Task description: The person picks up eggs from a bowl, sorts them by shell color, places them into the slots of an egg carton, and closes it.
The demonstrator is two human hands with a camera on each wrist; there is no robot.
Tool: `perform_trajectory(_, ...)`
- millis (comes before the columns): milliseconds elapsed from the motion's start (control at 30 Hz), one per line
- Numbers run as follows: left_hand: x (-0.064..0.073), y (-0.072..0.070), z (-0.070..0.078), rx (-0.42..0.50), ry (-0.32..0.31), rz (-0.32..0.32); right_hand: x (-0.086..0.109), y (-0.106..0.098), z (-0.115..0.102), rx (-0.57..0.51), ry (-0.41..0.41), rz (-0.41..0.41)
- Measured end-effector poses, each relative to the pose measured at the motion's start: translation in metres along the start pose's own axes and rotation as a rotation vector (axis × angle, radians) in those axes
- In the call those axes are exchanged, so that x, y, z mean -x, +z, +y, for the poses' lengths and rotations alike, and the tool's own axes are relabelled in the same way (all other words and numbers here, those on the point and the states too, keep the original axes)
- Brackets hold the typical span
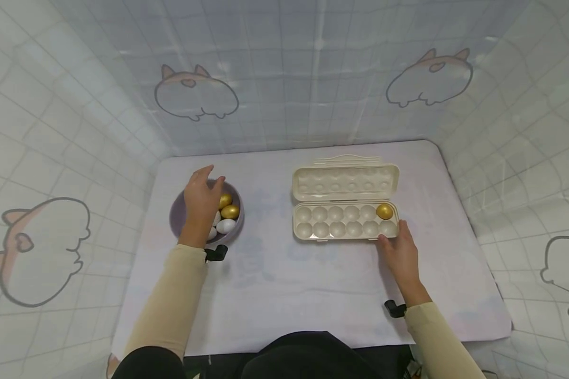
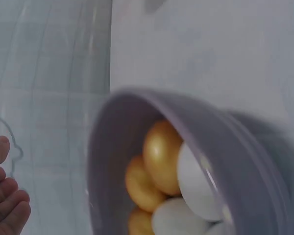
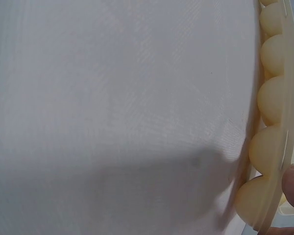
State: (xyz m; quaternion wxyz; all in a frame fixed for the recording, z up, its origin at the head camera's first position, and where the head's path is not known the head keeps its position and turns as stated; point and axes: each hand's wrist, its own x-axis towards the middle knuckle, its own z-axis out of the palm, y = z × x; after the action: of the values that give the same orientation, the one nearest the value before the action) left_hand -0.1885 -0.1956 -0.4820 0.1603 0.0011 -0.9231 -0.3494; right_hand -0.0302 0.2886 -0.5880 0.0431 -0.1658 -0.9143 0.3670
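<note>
My left hand point(image 1: 202, 202) is over a purple bowl point(image 1: 176, 213) at the left of the table, thumb and fingers spread apart and holding nothing. In the bowl lie gold eggs point(image 1: 229, 211) and white eggs point(image 1: 226, 226); the left wrist view shows a gold egg point(image 2: 162, 156) against a white egg point(image 2: 196, 183). To the right stands an opened cream egg carton point(image 1: 345, 201), with one gold egg point(image 1: 384, 211) in the back row's rightmost cup. My right hand point(image 1: 402, 258) grips the carton's front right corner, thumb at the front edge.
A pale cloth covers the table point(image 1: 275, 295). The carton's lid point(image 1: 346, 181) leans back behind its cups. Tiled curtains with cartoon drawings point(image 1: 196, 95) hang along the back and both sides.
</note>
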Motion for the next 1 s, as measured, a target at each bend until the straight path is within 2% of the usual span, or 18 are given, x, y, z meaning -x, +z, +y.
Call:
perform_trajectory(233, -0.002, -0.005, -0.026, -0.045, -0.104, 0.010, -0.001, 0.000, -0.001, 0.012, 0.003, -0.004)
perform_trajectory(467, 0.006, -0.008, -0.041, -0.093, -0.174, -0.036, -0.001, 0.000, -0.002, 0.017, 0.009, -0.007)
perform_trajectory(867, 0.011, 0.000, -0.066, -0.183, -0.240, -0.117, -0.002, 0.001, 0.001, 0.017, 0.019, -0.020)
perform_trajectory(1000, 0.015, 0.002, -0.073, -0.167, -0.306, -0.157, -0.002, 0.000, 0.000, 0.023, 0.019, -0.021)
